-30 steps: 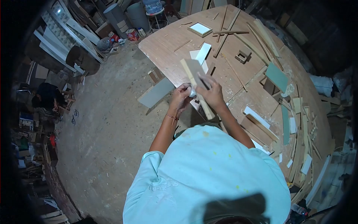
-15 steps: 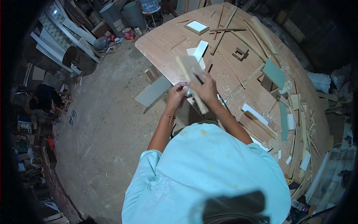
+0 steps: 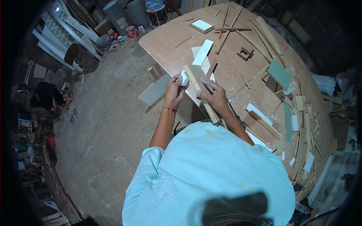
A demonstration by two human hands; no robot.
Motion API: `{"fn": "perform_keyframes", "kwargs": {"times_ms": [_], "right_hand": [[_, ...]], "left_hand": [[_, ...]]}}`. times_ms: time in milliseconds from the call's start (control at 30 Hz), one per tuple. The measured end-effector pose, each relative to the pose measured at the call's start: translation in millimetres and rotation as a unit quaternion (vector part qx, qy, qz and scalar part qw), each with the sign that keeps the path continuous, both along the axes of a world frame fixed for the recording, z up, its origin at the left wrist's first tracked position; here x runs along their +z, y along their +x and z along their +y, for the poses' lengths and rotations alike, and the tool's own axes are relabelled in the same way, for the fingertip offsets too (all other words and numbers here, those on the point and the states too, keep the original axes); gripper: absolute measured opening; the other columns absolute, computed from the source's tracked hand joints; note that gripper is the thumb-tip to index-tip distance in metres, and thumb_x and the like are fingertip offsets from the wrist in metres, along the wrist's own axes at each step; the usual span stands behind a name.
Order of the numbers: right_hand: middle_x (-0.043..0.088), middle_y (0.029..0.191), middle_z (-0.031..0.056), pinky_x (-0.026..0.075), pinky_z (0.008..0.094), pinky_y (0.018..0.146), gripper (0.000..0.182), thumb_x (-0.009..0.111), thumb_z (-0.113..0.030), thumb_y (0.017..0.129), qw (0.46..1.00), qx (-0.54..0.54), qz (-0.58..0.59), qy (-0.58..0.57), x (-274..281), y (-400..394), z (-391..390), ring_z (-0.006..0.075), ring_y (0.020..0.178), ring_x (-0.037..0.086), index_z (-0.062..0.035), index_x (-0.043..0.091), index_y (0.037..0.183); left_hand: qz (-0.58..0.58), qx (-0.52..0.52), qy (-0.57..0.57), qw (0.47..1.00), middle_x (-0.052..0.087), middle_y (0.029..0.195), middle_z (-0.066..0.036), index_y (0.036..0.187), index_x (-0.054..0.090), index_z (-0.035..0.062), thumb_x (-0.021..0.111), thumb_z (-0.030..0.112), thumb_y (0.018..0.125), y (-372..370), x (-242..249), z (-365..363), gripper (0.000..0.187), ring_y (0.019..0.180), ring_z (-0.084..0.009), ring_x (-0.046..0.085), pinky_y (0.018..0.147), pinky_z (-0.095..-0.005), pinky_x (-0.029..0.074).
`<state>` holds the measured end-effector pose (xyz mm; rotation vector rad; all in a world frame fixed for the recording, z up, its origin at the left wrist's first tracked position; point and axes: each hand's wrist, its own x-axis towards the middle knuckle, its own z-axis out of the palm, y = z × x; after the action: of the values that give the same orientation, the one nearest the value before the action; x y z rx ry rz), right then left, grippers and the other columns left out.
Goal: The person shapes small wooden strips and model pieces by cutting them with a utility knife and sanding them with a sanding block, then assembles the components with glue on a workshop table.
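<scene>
Wiping down a wooden strip held over the table edge.

The right hand (image 3: 215, 96) is clamped around a long wooden strip (image 3: 200, 92), held tilted above the worktable (image 3: 169, 41); the left hand (image 3: 174, 90) pinches a small white pad (image 3: 184, 78) against the strip's upper end, just beside the grip. Judging by this, the next stroke needs steady pressure along the face. Beyond the grip, a shallow framed tray (image 3: 201, 25) lies on the table, contents unclear.

A pale tan wooden board (image 3: 200, 90) is gripped beside a small white pad (image 3: 185, 78). A brown wood-grain worktop (image 3: 169, 41) is seen, with a grey-green panel (image 3: 279, 74) and white strips (image 3: 202, 52).
</scene>
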<state>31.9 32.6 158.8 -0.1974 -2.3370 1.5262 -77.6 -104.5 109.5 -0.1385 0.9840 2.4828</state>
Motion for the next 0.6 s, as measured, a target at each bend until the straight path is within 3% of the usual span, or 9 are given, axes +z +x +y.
{"fn": "perform_keyframes", "kwargs": {"times_ms": [67, 167, 300, 367, 467, 600], "right_hand": [[0.056, 0.104, 0.0143, 0.04, 0.0288, 0.083, 0.046, 0.064, -0.021, 0.067, 0.995, -0.021, -0.026, -0.095, 2, -5, 9, 0.021, 0.095, 0.054, -0.0029, 0.054, 0.109], [0.057, 0.103, 0.0145, 0.04, 0.0289, 0.084, 0.047, 0.063, -0.021, 0.067, 0.988, -0.039, -0.026, -0.149, 8, -12, 17, 0.0198, 0.095, 0.054, -0.0024, 0.053, 0.109], [0.056, 0.103, 0.0139, 0.04, 0.0295, 0.083, 0.047, 0.065, -0.02, 0.066, 0.988, -0.03, 0.004, -0.154, 4, -12, 10, 0.0212, 0.095, 0.054, -0.0028, 0.053, 0.108], [0.056, 0.102, 0.0133, 0.041, 0.0303, 0.081, 0.047, 0.066, -0.019, 0.064, 0.995, -0.037, 0.092, -0.025, 5, -12, 3, 0.0237, 0.094, 0.054, -0.0037, 0.054, 0.107], [0.055, 0.101, 0.0131, 0.041, 0.0312, 0.08, 0.046, 0.066, -0.018, 0.063, 0.989, -0.06, 0.129, 0.042, 6, -16, 1, 0.0261, 0.093, 0.054, -0.0044, 0.055, 0.106], [0.056, 0.102, 0.0144, 0.041, 0.0303, 0.081, 0.045, 0.065, -0.02, 0.064, 0.991, -0.12, 0.052, 0.032, 1, -34, 25, 0.0257, 0.094, 0.054, -0.0051, 0.055, 0.106]], "left_hand": [[0.023, -0.021, 0.003, 0.999, 0.056, 0.095, -0.01, 0.105, 0.049, -0.0003, 0.051, 0.007, 0.081, 1, 7, 4, 0.025, 0.081, -0.0189, 0.056, 0.066, -0.0317, 0.049], [0.046, -0.03, 0.012, 0.998, 0.056, 0.095, -0.009, 0.107, 0.049, -0.001, 0.052, 0.011, 0.082, 6, 15, 10, 0.028, 0.082, -0.0177, 0.056, 0.067, -0.0296, 0.049], [0.036, -0.048, 0.02, 0.998, 0.056, 0.094, -0.009, 0.106, 0.049, -0.0033, 0.052, 0.01, 0.082, 10, 20, 17, 0.028, 0.082, -0.0173, 0.056, 0.071, -0.0294, 0.049], [0.04, -0.056, 0.019, 0.997, 0.056, 0.093, -0.01, 0.105, 0.049, -0.0055, 0.051, 0.008, 0.082, 12, 23, 20, 0.027, 0.08, -0.0167, 0.057, 0.071, -0.0298, 0.05], [0.087, -0.042, -0.059, 0.994, 0.057, 0.091, -0.009, 0.102, 0.051, -0.0059, 0.051, 0.005, 0.081, 20, 28, 22, 0.023, 0.076, -0.0163, 0.057, 0.067, -0.0286, 0.051], [0.159, -0.083, -0.087, 0.98, 0.057, 0.093, -0.009, 0.102, 0.051, -0.0045, 0.05, 0.006, 0.082, 28, 34, 21, 0.023, 0.081, -0.0154, 0.057, 0.072, -0.0288, 0.05]]}}
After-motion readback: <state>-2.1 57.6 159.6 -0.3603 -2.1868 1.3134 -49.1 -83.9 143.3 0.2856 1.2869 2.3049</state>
